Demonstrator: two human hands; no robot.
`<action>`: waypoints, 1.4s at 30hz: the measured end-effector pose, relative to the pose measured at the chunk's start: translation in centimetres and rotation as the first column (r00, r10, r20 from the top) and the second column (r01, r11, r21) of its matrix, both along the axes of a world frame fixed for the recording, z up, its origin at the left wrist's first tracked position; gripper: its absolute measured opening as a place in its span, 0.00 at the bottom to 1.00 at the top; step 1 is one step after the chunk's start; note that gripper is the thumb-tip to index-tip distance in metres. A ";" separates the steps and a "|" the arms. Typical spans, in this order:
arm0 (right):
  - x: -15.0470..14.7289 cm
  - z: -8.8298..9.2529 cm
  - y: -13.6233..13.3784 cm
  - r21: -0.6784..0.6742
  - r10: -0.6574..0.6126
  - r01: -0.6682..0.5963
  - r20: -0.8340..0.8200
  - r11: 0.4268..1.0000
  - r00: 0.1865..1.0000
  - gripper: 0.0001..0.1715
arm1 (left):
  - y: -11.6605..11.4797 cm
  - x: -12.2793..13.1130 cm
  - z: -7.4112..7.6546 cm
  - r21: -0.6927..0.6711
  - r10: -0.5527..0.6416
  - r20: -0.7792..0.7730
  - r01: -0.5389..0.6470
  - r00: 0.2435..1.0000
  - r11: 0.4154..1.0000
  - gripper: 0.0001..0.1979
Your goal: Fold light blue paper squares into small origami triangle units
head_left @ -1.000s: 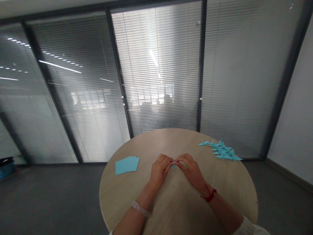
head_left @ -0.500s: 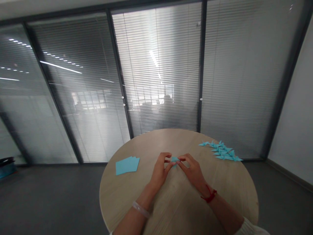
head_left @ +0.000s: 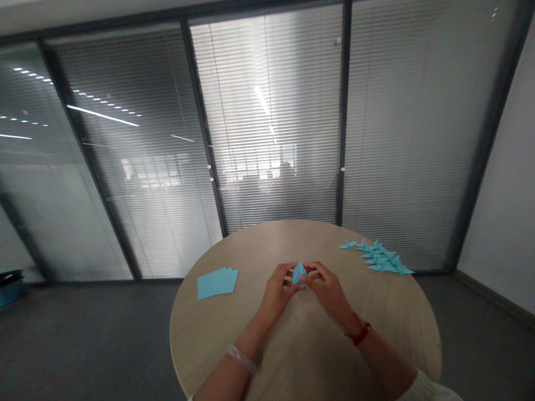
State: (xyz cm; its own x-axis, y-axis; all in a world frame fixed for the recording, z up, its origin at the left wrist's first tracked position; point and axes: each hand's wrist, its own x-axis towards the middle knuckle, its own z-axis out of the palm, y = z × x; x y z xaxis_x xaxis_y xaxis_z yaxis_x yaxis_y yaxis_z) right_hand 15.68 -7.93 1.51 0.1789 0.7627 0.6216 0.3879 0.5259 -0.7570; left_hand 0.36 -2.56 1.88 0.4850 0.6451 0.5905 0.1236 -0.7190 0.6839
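Blue folded paper [head_left: 298,273] is pinched between both hands, near the middle of the round wooden tabletop [head_left: 292,239]. What could go wrong?

A loose pinch by the left hand [head_left: 273,293] or right hand [head_left: 328,289] could let it slip; hard pressure could crush it.

How does it look?

Narrow and pointed, tip toward the far edge, both hands curled closed around it.

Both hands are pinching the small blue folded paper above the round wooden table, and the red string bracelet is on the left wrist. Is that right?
No: the red string bracelet is on the right wrist, not the left, as the head view shows. The rest stands: the left hand and right hand pinch the small blue folded paper above the round wooden table.
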 end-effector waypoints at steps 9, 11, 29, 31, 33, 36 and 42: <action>0.8 -0.1 0.5 -0.109 0.042 -0.051 -0.083 0.993 0.996 0.16 | 0.0 -0.1 0.8 -0.332 -0.111 0.211 0.178 0.971 0.926 0.24; 0.8 -0.2 0.5 -0.105 0.027 -0.035 -0.080 0.994 0.996 0.17 | -0.1 -0.2 1.0 -0.346 -0.127 0.217 0.198 0.968 0.917 0.23; 0.2 0.1 -0.1 0.154 -0.100 0.069 0.205 0.986 0.974 0.12 | 0.0 -0.5 1.3 -0.076 0.087 0.090 -0.080 0.992 0.994 0.09; 0.3 0.2 -0.2 0.175 -0.102 0.065 0.213 0.982 0.972 0.14 | -0.1 -0.8 1.5 0.034 0.111 0.068 -0.113 0.991 0.993 0.09; 0.4 0.1 -0.1 0.204 -0.114 0.069 0.220 0.977 0.969 0.14 | -0.1 -1.1 1.6 0.157 0.124 0.037 -0.128 0.992 0.979 0.09; 0.5 0.1 -0.1 0.247 -0.127 0.065 0.245 0.967 0.961 0.14 | -0.2 -1.6 1.7 0.301 0.139 -0.032 -0.123 0.990 0.946 0.10; 0.5 0.1 -0.2 0.260 -0.122 0.050 0.267 0.964 0.956 0.13 | -0.4 -1.8 1.8 0.356 0.148 -0.040 -0.124 0.988 0.926 0.12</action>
